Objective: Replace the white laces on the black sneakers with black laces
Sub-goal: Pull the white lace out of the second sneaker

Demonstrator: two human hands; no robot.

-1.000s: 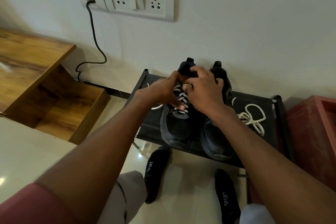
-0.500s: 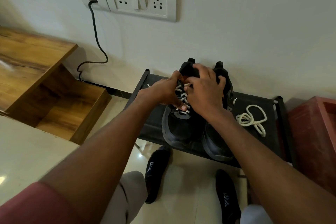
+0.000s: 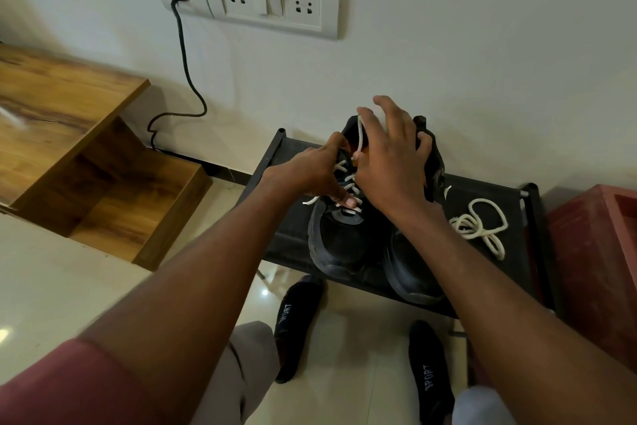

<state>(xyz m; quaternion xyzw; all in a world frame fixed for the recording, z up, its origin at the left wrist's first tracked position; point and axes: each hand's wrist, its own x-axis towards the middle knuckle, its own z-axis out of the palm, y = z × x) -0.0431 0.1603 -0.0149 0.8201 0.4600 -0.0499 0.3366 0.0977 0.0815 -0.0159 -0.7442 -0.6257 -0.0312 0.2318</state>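
Two black sneakers sit side by side on a black rack [image 3: 496,204] against the wall, toes toward the viewer. The left sneaker [image 3: 339,245] is just right of centre in the head view and still carries its white lace [image 3: 349,180] in crossed rows over the tongue, with one loose end trailing out at its 9 o'clock side. The left hand [image 3: 310,173] rests on that sneaker's near side, its grip curled over the eyelet rows, thumb pressing low on the lacing at 6 o'clock and fingertips reaching to the collar at 12 o'clock. The right hand [image 3: 391,169] hovers over the collar of the same shoe, and a strand of the white lace runs up from the top eyelets to its raised fingers at 12 o'clock; the strand appears pinched between thumb and forefinger while the other fingers spread loosely. The right sneaker [image 3: 410,273] lies touching the left one at its 3 o'clock side, mostly hidden under the right wrist, with no lace showing on the part that can be seen. A second white lace [image 3: 481,228] lies in a loose coil on the rack at 3 o'clock from the shoes, apart from them. Two feet in black socks stand on the tiled floor [image 3: 69,286] at 6 o'clock.
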